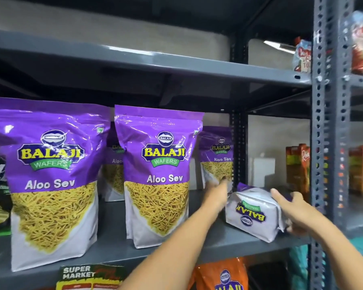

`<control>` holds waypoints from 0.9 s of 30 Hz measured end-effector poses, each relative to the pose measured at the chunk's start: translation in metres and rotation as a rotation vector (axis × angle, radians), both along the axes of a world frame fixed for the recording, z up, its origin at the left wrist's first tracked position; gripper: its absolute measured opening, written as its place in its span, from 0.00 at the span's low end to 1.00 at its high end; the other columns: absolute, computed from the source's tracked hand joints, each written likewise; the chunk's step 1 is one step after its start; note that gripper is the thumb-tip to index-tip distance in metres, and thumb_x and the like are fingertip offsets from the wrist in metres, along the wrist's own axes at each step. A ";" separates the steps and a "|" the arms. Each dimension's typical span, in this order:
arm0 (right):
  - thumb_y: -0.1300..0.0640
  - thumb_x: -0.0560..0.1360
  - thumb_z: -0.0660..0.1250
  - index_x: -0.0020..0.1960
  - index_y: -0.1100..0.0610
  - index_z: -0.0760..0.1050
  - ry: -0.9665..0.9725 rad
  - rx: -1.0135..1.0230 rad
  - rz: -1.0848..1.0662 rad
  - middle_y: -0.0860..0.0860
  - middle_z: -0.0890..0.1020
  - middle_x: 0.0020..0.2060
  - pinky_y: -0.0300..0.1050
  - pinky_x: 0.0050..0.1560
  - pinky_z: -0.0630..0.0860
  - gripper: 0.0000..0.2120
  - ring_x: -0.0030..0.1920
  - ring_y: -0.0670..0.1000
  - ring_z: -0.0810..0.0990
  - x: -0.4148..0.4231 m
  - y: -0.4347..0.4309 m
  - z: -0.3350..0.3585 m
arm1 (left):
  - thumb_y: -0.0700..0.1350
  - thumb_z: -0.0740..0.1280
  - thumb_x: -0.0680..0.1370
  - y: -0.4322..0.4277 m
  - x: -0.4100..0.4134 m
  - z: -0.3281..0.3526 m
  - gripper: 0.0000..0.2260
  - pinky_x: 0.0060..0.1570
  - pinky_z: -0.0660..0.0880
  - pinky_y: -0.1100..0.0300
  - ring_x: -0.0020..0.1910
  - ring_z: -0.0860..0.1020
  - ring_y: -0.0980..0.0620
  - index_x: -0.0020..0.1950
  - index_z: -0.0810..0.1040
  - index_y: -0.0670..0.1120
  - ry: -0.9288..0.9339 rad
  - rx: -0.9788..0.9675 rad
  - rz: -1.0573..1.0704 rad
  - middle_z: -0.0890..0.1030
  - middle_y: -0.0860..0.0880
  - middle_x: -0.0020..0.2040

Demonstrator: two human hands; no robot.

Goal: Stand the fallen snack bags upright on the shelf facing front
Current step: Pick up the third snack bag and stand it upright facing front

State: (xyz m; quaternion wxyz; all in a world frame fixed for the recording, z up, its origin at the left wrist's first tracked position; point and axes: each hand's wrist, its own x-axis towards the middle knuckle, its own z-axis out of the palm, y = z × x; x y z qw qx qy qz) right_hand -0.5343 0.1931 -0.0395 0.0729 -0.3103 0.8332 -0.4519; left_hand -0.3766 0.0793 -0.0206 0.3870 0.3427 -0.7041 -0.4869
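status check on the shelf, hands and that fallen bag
Right hand gripping fallen bag, bottom facing front. Left hand open beside it. Upright bag close behind.

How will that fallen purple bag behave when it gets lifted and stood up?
The fallen bag is glossy film, so it may slip; the right hand cups its end. It looks puffy and loosely filled, so probably light and crinkly rather than stiff. The flat base should let it stand like the upright bags.
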 end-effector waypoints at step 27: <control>0.65 0.65 0.75 0.76 0.42 0.51 -0.078 -0.629 0.614 0.53 0.77 0.58 0.35 0.42 0.80 0.50 0.52 0.44 0.82 -0.020 -0.065 -0.006 | 0.48 0.83 0.58 -0.023 0.014 -0.017 0.68 0.59 0.76 0.51 0.65 0.76 0.41 0.77 0.31 0.51 -0.205 -0.500 0.333 0.73 0.40 0.71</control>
